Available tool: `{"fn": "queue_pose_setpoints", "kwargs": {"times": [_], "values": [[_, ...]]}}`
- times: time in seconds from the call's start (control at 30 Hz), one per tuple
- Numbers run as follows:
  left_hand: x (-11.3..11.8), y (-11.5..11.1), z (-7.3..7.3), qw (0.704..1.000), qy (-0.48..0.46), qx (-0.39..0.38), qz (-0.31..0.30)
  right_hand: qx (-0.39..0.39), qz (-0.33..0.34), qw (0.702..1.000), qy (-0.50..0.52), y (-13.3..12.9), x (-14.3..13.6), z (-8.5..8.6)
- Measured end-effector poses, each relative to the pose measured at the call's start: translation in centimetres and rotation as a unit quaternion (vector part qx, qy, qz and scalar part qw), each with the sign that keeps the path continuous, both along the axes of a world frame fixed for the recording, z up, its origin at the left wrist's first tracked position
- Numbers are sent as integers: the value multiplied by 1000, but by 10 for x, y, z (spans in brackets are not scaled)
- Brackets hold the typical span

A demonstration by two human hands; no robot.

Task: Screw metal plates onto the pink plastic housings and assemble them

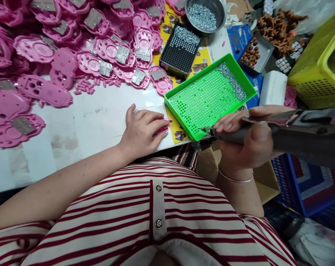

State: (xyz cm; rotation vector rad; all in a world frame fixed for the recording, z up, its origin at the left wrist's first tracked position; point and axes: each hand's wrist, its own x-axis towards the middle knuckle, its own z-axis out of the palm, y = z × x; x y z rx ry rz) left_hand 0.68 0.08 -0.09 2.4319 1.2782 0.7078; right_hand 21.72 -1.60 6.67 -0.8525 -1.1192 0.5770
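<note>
My left hand [145,131] rests at the table's front edge over a pink plastic part [163,127], its fingers curved around it and hiding most of it. My right hand [245,136] is wrapped round a dark, metal-topped power screwdriver [294,133] that lies nearly level and points left. The driver's tip is over the near corner of the green perforated tray [181,118]. Small silver screws [232,81] lie in a band along the tray's far right side, and some holes near the left end look dark.
Pink shells with metal plates [123,53] heap up at the back left. A black perforated tray [170,64] and metal bowl [224,18] hold screws. Yellow basket [319,70], brown pieces [280,29] and white block [272,88] stand right; a blue crate [291,184] sits below.
</note>
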Motion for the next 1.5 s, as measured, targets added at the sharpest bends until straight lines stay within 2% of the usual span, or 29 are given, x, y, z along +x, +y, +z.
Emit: {"fn": "queue_pose_setpoints", "kwargs": {"times": [0.27, 0.37, 0.5, 0.6, 0.7, 0.87, 1.07, 1.13, 1.37, 1.5], "values": [[-1, 0, 1, 1000, 5, -11, -3, -15, -16, 1000, -6, 0, 3, -10], [-1, 0, 2, 1000, 7, -21, -3, -59, -7, 998, 4, 0, 1, -12], [0, 3, 3, 999, 7, -38, 6, -130, 21, 991, 14, 3, -17, -8], [0, 6, 5, 999, 12, -51, 8, -135, 44, 990, 21, 7, -35, -3], [0, 9, 7, 998, 12, -65, -11, -128, 61, 990, 25, 9, -44, 1], [-1, 14, 9, 997, -16, -69, -22, -99, 72, 992, 16, 12, -43, 7], [4, 22, 11, 997, -1, -71, -15, 36, 77, 996, 4, 18, -44, 9], [5, 24, 11, 997, -4, -76, -11, 55, 85, 995, 2, 19, -46, 10], [4, 26, 10, 995, -21, -92, -14, 29, 58, 998, -10, 21, -47, 8], [5, 28, 11, 995, -14, -98, -9, 32, 66, 997, -21, 22, -45, 5]]}}
